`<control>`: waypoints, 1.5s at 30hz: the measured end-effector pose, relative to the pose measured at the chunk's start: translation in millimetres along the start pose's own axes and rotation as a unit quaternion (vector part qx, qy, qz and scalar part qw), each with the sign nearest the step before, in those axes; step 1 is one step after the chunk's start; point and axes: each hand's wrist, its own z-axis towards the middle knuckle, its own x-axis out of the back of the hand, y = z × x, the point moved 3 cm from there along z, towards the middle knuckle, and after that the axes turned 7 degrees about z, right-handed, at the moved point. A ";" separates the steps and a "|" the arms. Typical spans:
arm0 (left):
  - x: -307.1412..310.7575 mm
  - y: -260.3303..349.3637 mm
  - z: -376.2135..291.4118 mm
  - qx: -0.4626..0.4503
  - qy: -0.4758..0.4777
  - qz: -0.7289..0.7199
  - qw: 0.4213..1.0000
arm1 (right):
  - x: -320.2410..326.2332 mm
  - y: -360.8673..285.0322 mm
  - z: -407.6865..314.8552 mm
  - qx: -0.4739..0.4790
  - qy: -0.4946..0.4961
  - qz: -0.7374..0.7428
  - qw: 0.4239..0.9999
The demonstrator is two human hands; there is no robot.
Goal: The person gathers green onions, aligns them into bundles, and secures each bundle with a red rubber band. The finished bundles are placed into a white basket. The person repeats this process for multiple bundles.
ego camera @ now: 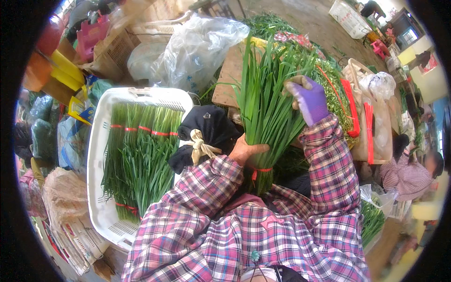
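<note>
My bare left hand (247, 149) is wrapped around a bunch of garlic chives (262, 116), its thumb across the leaves. The bunch stands nearly upright in front of my lap, leaves fanning out at the top. A red tie (262, 170) circles it just below that hand. My right hand (306, 97) wears a purple glove with dirty fingertips. Its fingers curl at the right edge of the leaves; whether they pinch any leaf is not clear. On my left, a white plastic basket (96, 151) holds several bunches of chives (144, 155) bound with red ties.
Behind the bunch are a wooden board (229, 75) and a clear plastic bag (201, 53). Loose greens (333, 91) and red tie strips (352, 109) lie to the right, beside a beige basket (382, 141). Another person (405, 176) in a checked top is at far right.
</note>
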 end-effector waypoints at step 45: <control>-1.0 0.1 -3.1 0.013 0.059 -0.031 0.998 | 19.6 36.5 -25.8 -0.005 0.050 -0.055 0.997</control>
